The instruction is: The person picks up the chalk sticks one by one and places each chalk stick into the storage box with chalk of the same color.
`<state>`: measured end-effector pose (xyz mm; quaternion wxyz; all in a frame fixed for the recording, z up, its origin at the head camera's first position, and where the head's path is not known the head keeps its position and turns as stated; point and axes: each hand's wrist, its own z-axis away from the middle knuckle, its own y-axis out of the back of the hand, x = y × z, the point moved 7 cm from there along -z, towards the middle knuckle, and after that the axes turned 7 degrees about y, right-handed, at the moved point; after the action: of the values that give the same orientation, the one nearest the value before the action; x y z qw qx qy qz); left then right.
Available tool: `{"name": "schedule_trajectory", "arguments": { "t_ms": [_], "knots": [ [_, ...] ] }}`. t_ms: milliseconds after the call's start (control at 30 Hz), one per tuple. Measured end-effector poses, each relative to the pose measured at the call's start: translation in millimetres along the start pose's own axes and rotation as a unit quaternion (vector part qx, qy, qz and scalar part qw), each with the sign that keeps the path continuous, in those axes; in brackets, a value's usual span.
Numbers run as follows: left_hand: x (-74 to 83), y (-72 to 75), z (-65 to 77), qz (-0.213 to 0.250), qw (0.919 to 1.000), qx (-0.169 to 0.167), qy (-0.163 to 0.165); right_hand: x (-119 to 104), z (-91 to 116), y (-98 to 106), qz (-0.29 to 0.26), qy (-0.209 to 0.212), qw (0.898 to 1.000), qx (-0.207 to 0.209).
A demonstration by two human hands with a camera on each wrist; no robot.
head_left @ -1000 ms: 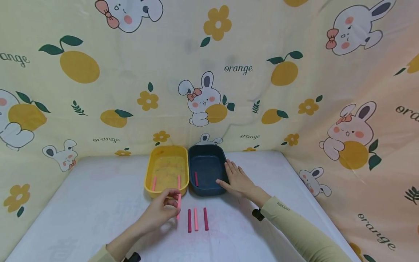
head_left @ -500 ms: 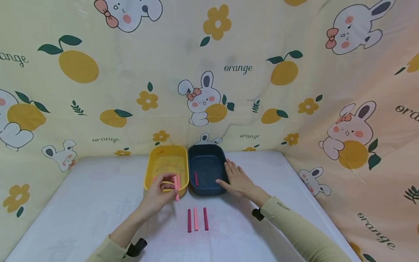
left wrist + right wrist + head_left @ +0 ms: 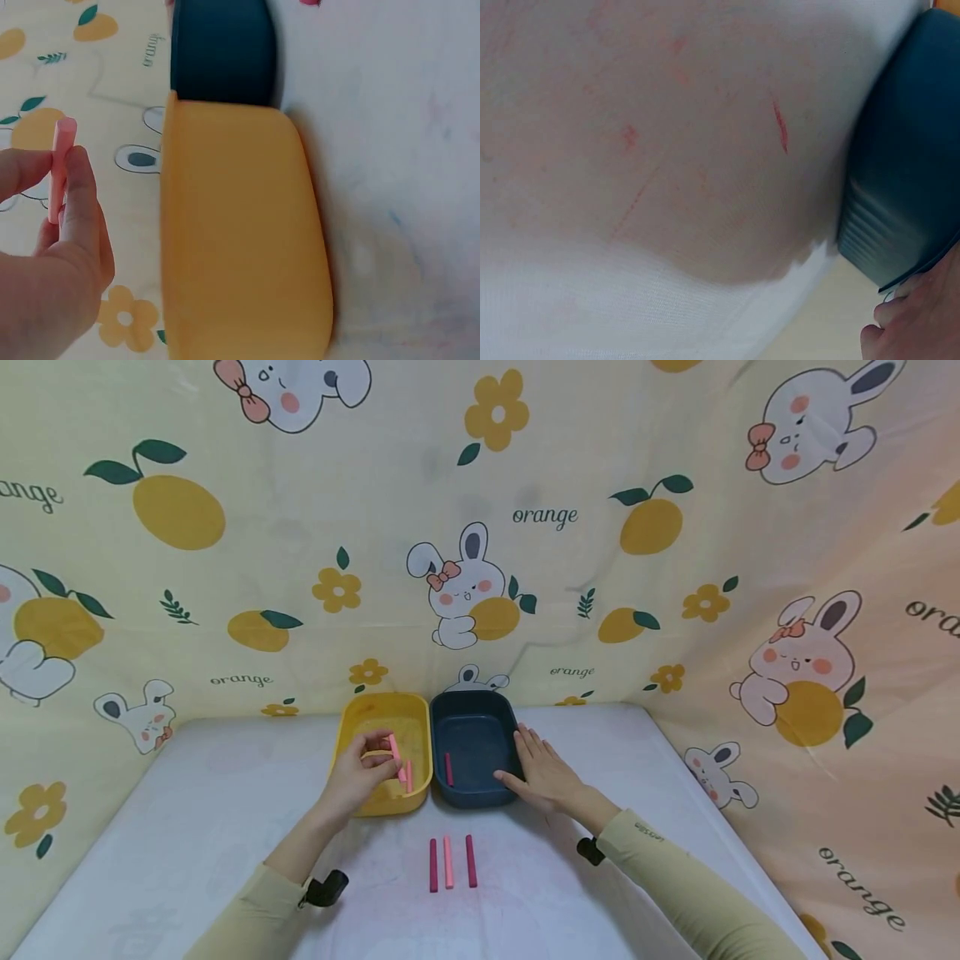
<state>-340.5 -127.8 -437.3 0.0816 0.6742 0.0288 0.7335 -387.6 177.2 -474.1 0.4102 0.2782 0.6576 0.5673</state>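
My left hand [image 3: 356, 781] pinches a light pink crayon [image 3: 395, 750] between thumb and fingers, over the yellow box [image 3: 381, 806]. In the left wrist view that crayon [image 3: 62, 161] stands nearly upright in the fingertips, above the rim. Another pink crayon [image 3: 408, 777] lies inside the yellow box; part of the box's inside is hidden by the hand. Against the right side of the dark blue box [image 3: 480, 797] rests my right hand [image 3: 551, 777], fingers straight, thumb over the rim. A dark red crayon [image 3: 449, 769] is inside the blue box.
On the white table [image 3: 187, 843] in front of the boxes lie two dark red crayons [image 3: 433, 865] with a pink crayon [image 3: 448, 862] between them. The boxes stand side by side near the patterned backdrop [image 3: 555, 602]. Red smears mark the tablecloth.
My left hand has carried the pink crayon forward and slightly left, from in front of the yellow box to over its inside. The right hand stays at the blue box.
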Motion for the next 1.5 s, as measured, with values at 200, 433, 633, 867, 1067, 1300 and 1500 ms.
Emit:
{"name": "schedule_trajectory", "arguments": {
  "t_ms": [200,433,633,867,1067,1300,1500],
  "knots": [
    [-8.3,4.5,-16.6,-0.015,0.9997,0.015,0.015,0,0,-1,0.003,0.002,1.000,-0.002],
    [-18.5,5.9,-33.0,-0.043,0.9989,0.006,0.020,-1,-1,-1,0.004,0.000,1.000,-0.005],
    [-27.5,5.6,-47.8,-0.093,0.9949,-0.012,0.039,-1,-3,-2,0.003,0.003,1.000,-0.001],
    [-38.5,3.2,-60.4,-0.100,0.9911,-0.048,0.073,1,-4,-3,0.008,0.004,1.000,0.000],
    [-46.8,1.9,-66.7,-0.129,0.9852,-0.058,0.097,2,-4,-5,0.008,0.002,1.000,-0.004],
    [-47.5,-1.5,-73.7,-0.197,0.9750,-0.063,0.080,2,-3,-1,0.004,-0.001,1.000,-0.003],
    [-49.3,-4.2,-75.1,-0.235,0.9671,-0.056,0.080,1,0,0,0.002,0.003,1.000,-0.003]
  ]
}}
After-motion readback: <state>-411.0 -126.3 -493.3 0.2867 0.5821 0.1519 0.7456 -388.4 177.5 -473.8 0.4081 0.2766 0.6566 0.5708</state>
